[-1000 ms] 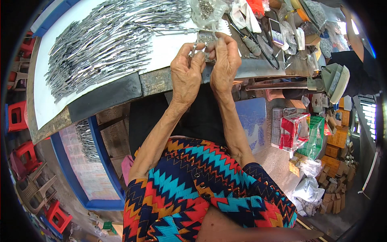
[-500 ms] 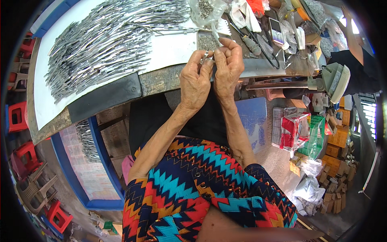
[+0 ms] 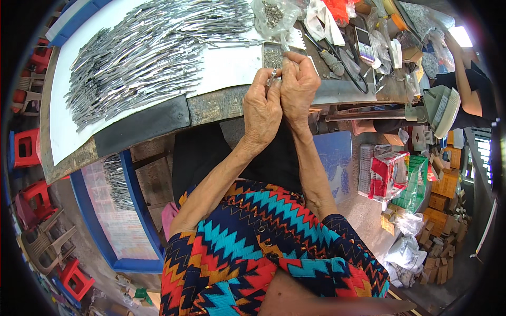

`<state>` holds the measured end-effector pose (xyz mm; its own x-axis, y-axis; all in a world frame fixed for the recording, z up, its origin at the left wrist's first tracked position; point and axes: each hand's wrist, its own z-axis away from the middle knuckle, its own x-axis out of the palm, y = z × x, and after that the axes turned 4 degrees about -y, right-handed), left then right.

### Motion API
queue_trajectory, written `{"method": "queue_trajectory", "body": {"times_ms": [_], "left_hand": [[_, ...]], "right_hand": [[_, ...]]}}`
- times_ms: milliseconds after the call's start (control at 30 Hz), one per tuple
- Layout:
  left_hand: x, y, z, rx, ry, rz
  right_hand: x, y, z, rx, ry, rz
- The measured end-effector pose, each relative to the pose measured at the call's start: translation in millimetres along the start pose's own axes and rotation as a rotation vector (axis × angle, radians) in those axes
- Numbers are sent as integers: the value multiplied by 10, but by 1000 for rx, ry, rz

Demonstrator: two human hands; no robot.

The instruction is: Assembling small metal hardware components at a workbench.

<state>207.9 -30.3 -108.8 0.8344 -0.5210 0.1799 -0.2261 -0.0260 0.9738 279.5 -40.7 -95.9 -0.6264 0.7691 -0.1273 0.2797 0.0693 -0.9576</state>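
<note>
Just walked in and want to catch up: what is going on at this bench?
A person seated at a worn workbench has both hands raised together at its front edge. The left hand and right hand pinch a small shiny metal piece between the fingertips. Just beyond them sits a small open metal tin of tiny parts. A white sheet on the bench holds a big spread of thin silvery metal strips. A clear bag of small metal bits lies further back.
</note>
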Motion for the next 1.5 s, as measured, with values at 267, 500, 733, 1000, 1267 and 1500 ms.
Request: {"method": "queue_trajectory", "body": {"times_ms": [267, 500, 733, 1000, 1267, 1500], "left_hand": [[-236, 165, -139, -118, -101, 13], [-657, 208, -677, -59, -122, -430], [-621, 28, -1075, 170, -194, -1055], [-550, -100, -1134, 294, -253, -1288], [-576, -100, -1191, 318, -297, -1260], [-620, -39, -1234, 230, -379, -1284]], "right_hand": [[-152, 116, -63, -80, -149, 24], [-270, 62, -74, -75, -190, 104], [-366, 166, -138, -87, -220, 360], [-472, 90, -183, -76, -289, 527], [-494, 262, -301, -424, -378, 684], [-405, 269, -338, -486, -406, 710]]}}
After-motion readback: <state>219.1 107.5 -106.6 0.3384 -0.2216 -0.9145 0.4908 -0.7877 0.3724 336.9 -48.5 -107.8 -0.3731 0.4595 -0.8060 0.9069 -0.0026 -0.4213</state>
